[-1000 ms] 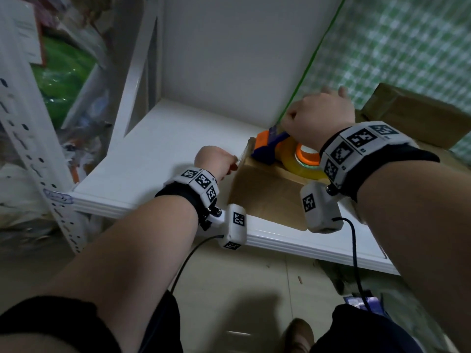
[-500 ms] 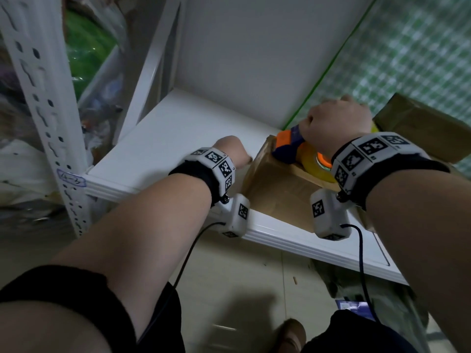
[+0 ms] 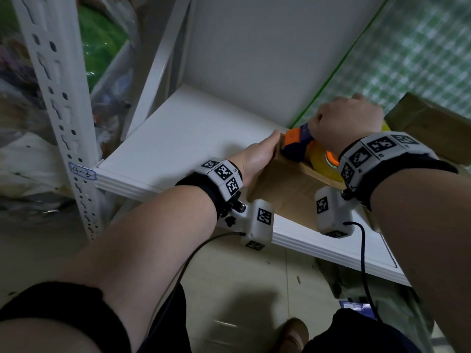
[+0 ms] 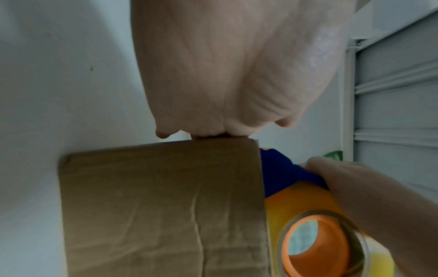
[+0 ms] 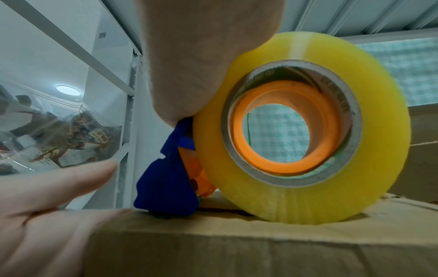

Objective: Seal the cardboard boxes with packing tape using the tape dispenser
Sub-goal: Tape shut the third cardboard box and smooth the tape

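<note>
A brown cardboard box (image 3: 285,192) lies on the white shelf (image 3: 178,138). My left hand (image 3: 257,159) lies flat against the box's left end, fingers straight, thumb up by the top corner; in the right wrist view the left hand (image 5: 47,206) shows its open palm. My right hand (image 3: 346,121) grips the blue and orange tape dispenser (image 3: 295,145), which carries a yellow tape roll (image 5: 303,131). The dispenser's blue nose (image 5: 166,187) sits on the box top (image 5: 237,241) at its left edge. In the left wrist view the box side (image 4: 161,206) fills the lower frame.
A second cardboard box (image 3: 433,128) stands behind and right of the first. A perforated white shelf post (image 3: 56,98) rises at the left, with plastic bags behind it. A green checked cloth (image 3: 420,59) hangs at the back right. Bare shelf surface extends left of the box.
My left hand has gone from a curled fist at the box's left end to a flat hand pressed along that end. The dispenser stays at the left edge of the box top.
</note>
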A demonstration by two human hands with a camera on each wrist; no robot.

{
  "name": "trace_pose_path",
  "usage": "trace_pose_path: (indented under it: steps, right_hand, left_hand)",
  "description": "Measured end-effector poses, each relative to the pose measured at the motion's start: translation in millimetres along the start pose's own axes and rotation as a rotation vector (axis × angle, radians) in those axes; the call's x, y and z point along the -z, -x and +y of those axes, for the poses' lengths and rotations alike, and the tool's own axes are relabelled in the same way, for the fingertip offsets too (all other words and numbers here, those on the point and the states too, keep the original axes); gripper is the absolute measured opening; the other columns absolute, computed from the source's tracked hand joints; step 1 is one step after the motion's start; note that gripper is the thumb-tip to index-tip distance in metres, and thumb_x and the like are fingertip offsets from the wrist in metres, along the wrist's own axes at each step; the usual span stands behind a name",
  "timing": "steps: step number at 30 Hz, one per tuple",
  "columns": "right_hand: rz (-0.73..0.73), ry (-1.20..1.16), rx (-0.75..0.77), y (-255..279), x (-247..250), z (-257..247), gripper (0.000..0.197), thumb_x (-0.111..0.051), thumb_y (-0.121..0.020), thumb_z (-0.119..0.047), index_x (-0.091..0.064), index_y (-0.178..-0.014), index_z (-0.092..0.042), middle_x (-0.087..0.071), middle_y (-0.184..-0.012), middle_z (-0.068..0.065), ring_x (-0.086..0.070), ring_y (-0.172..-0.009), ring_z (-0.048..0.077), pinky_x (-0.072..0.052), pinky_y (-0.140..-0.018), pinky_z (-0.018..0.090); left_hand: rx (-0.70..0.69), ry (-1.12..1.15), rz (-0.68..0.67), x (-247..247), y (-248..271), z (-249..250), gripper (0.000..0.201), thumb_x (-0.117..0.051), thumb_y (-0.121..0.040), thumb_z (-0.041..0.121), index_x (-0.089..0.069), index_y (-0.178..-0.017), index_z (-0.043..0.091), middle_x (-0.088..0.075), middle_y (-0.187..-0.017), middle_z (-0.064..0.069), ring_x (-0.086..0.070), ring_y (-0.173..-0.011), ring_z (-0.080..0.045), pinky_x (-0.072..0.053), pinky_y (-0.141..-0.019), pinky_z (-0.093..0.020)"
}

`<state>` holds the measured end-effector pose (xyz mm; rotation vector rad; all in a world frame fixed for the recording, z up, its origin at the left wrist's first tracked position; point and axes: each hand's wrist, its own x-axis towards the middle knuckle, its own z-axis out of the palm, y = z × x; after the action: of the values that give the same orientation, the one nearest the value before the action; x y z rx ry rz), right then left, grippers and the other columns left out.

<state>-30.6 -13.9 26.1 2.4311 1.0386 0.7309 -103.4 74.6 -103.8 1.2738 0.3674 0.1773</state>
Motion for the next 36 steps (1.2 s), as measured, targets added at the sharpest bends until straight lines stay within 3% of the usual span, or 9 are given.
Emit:
trace_pose_path:
  steps: [6, 9, 12, 14, 16, 20, 25, 30, 36]
  right_hand:
    - [0.002, 0.001, 0.003, 0.3, -0.5, -0.5, 0.038, -0.030, -0.095, -0.035, -0.062, -0.097, -0.016, -0.059, -0.094, 0.007, -0.050, -0.097, 0.029, -0.044, -0.080, 0.040]
    - [-0.005, -0.006, 0.002, 0.9, 0.7, -1.0, 0.037, -0.031, -0.095, -0.035, -0.062, -0.098, -0.015, -0.059, -0.096, 0.008, -0.050, -0.098, 0.029, -0.045, -0.082, 0.041]
    - [-0.021, -0.010, 0.003, 2.5, 1.7, -1.0, 0.039, -0.030, -0.095, -0.036, -0.062, -0.100, -0.015, -0.060, -0.099, 0.009, -0.050, -0.100, 0.030, -0.045, -0.087, 0.044]
    - [-0.023, -0.026, 0.014, 4.6, 3.1, 0.7, 0.040, -0.029, -0.095, -0.036, -0.062, -0.101, -0.015, -0.061, -0.102, 0.010, -0.050, -0.102, 0.031, -0.044, -0.088, 0.045]
    - [-0.019, -0.058, 0.030, 6.6, 4.4, 4.0, 0.041, -0.027, -0.095, -0.034, -0.062, -0.103, -0.013, -0.061, -0.107, 0.011, -0.050, -0.104, 0.032, -0.042, -0.088, 0.044]
    - [-0.013, -0.189, 0.043, 5.4, 4.7, 11.9, 0.035, -0.029, -0.095, -0.027, -0.060, -0.095, -0.010, -0.061, -0.106, 0.014, -0.049, -0.103, 0.032, -0.041, -0.081, 0.041]
    - [0.037, -0.552, -0.024, 1.2, 3.6, 35.7, 0.036, -0.048, -0.089, -0.024, -0.058, -0.121, -0.011, -0.058, -0.112, 0.014, -0.043, -0.118, 0.030, -0.040, -0.074, 0.036]
    - [-0.013, -0.942, -0.246, 11.2, -14.5, 64.9, 0.082, -0.062, -0.068, -0.064, -0.045, -0.137, -0.022, -0.054, -0.124, 0.002, -0.052, -0.113, 0.025, -0.049, -0.089, 0.038]
    - [-0.217, -1.151, -0.302, 10.9, -17.9, 90.9, 0.068, -0.068, -0.061, -0.071, -0.066, -0.098, -0.014, -0.066, -0.098, 0.004, -0.063, -0.087, 0.022, -0.056, -0.081, 0.038]
  left_hand:
    - [0.015, -0.076, 0.006, 4.9, 6.0, -13.9, 0.073, -0.023, -0.089, 0.070, -0.053, -0.134, 0.020, -0.054, -0.135, 0.000, -0.050, -0.117, -0.010, -0.032, -0.099, -0.022]
    - [0.057, -0.109, -0.038, 3.9, 15.8, -13.2, 0.070, -0.015, -0.094, 0.064, -0.043, -0.140, 0.021, -0.046, -0.136, 0.010, -0.040, -0.124, -0.005, -0.024, -0.097, -0.020]
    - [0.109, -0.231, -0.078, 1.5, 25.5, -2.8, 0.068, -0.008, -0.093, 0.065, -0.023, -0.149, 0.028, -0.028, -0.148, 0.014, -0.021, -0.137, -0.007, -0.012, -0.110, -0.031]
    - [0.101, -0.258, -0.001, 3.0, 25.4, 7.1, 0.067, -0.026, -0.095, 0.061, -0.013, -0.152, 0.028, -0.011, -0.158, 0.006, -0.011, -0.144, -0.017, -0.009, -0.114, -0.043]
    - [0.045, -0.247, 0.110, 4.2, 23.0, 21.3, 0.072, -0.049, -0.095, 0.039, -0.006, -0.152, 0.028, -0.008, -0.159, -0.001, -0.016, -0.144, -0.026, -0.020, -0.111, -0.050]
    - [-0.002, -0.466, 0.072, -2.4, 19.0, 49.7, 0.076, -0.062, -0.082, 0.008, -0.027, -0.147, 0.030, -0.034, -0.147, -0.006, -0.035, -0.131, -0.028, -0.037, -0.101, -0.047]
    - [-0.024, -0.728, 0.117, -18.9, 9.8, 52.4, 0.080, -0.079, -0.074, 0.031, -0.034, -0.140, 0.024, -0.051, -0.113, 0.003, -0.051, -0.101, -0.020, -0.044, -0.085, -0.034]
    - [-0.001, -0.807, 0.180, -20.9, 1.2, 47.2, 0.088, -0.082, -0.064, 0.047, -0.035, -0.136, 0.028, -0.057, -0.117, 0.004, -0.055, -0.103, -0.017, -0.044, -0.089, -0.032]
    - [0.059, -0.856, 0.236, -25.1, -1.6, 48.8, 0.093, -0.083, -0.055, 0.053, -0.035, -0.133, 0.032, -0.058, -0.117, 0.006, -0.056, -0.108, -0.018, -0.045, -0.099, -0.039]
